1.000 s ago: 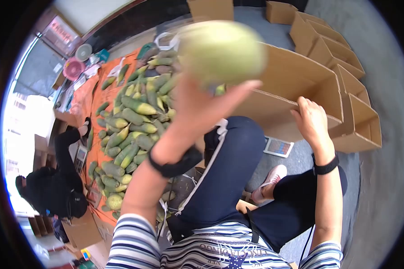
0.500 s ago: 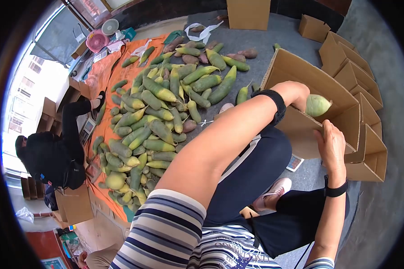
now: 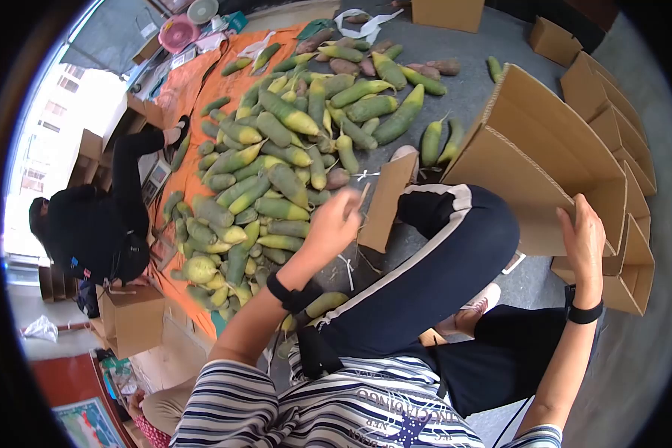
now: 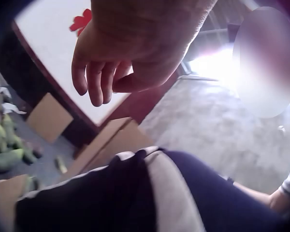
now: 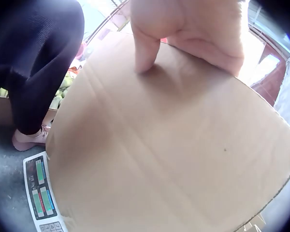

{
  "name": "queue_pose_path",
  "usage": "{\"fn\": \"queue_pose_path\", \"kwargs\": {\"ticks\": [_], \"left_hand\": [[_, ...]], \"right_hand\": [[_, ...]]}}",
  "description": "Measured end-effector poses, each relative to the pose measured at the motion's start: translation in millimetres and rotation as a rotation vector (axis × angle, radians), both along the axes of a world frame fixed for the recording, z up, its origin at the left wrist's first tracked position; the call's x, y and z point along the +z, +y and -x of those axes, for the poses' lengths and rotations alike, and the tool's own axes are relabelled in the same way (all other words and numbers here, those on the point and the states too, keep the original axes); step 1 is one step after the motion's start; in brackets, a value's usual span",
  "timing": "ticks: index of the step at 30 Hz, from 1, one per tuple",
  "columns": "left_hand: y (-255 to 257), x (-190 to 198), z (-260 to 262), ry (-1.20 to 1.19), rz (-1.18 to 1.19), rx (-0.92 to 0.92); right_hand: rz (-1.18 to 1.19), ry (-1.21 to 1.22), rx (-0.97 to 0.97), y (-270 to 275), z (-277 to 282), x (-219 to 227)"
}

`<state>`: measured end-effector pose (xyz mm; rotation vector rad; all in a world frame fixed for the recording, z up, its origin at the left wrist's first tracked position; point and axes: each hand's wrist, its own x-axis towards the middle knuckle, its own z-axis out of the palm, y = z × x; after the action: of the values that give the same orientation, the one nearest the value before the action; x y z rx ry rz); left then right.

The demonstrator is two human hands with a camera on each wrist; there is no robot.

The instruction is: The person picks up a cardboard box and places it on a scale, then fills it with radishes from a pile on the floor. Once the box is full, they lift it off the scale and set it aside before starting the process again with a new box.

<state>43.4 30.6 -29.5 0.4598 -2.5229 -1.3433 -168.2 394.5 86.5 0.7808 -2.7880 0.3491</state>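
Note:
My left hand is above my left leg, beside a heap of green radishes, and holds nothing. In the left wrist view its fingers hang loosely bent. My right hand grips the upper edge of an open cardboard box. Its thumb presses against the outer face in the right wrist view, while the other fingers go over the edge. The inside bottom of the box is hidden behind its near wall.
Several more open boxes stand in a row beyond the box. A scale with a display sits under it. Purplish roots lie past the heap on the grey floor. Another person in dark clothes crouches at the left beside an orange sheet.
My left hand carried a pale green radish over to the box and reached inside. Now it is back near the heap without the radish. My right hand stays on the box edge.

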Motion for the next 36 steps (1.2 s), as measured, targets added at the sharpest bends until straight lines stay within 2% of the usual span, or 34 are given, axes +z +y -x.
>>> {"fn": "queue_pose_path", "kwargs": {"ticks": [2,4,5,6,7,10,12,14,15,17,18,20,21,23,26,27,29,30,31,33,35,36], "left_hand": [[-25,-49,-69,-0.36,0.095,0.048],[-50,-109,-135,-0.418,0.256,0.223],[-64,-118,-160,-0.436,0.338,0.277],[-70,-109,-175,-0.514,0.353,0.412],[-85,-117,-190,-0.493,0.397,0.516],[-146,-117,-214,-0.385,0.639,0.677],[-184,-100,-207,-0.322,0.753,0.784],[-214,-80,-187,-0.403,0.67,0.92],[-228,-76,-175,-0.4,0.664,0.917],[-250,-75,-157,-0.51,0.443,1.026],[-261,-80,-156,-0.508,0.437,1.019],[-279,-95,-151,-0.651,0.249,1.101],[-278,-97,-145,-0.652,0.247,1.093],[-275,-99,-139,-0.75,0.295,1.169],[-280,-101,-141,-0.806,0.278,1.18],[-282,-102,-143,-0.801,0.285,1.176],[-290,-107,-156,-0.709,0.145,1.219],[-305,-128,-170,-0.615,0.176,1.242],[-305,-130,-178,-0.61,0.181,1.242],[-301,-126,-190,-0.374,-0.057,1.222],[-292,-131,-203,-0.239,-0.167,1.2],[-271,-113,-200,-0.229,-0.299,1.215]], "right_hand": [[0.001,-0.007,0.009,-2,-1,1],[0.006,-0.001,0.019,0,-2,-1],[0.0,-0.005,0.032,0,-3,-1],[-0.017,0.005,0.014,-1,-3,-1],[-0.032,0.018,-0.006,-2,-4,-1],[-0.058,0.059,-0.006,1,-2,-5],[-0.067,0.087,0.0,4,1,-8],[-0.209,-0.048,-0.152,7,5,-8],[-0.214,-0.044,-0.156,4,5,-6],[-0.247,-0.133,-0.219,-2,3,1],[-0.252,-0.129,-0.226,-1,4,0],[-0.221,-0.091,-0.204,5,5,-7],[-0.225,-0.091,-0.211,7,5,-9],[-0.133,0.102,-0.066,9,4,-15],[-0.106,0.125,-0.048,6,3,-13],[-0.1,0.125,-0.055,3,2,-10],[-0.096,0.051,-0.053,-2,0,-3],[-0.089,0.052,-0.057,-1,1,-4],[-0.075,0.072,-0.036,1,2,-7],[-0.054,0.097,-0.016,2,3,-8],[-0.057,0.085,-0.008,1,2,-6],[-0.051,0.091,-0.012,3,3,-6]]}}
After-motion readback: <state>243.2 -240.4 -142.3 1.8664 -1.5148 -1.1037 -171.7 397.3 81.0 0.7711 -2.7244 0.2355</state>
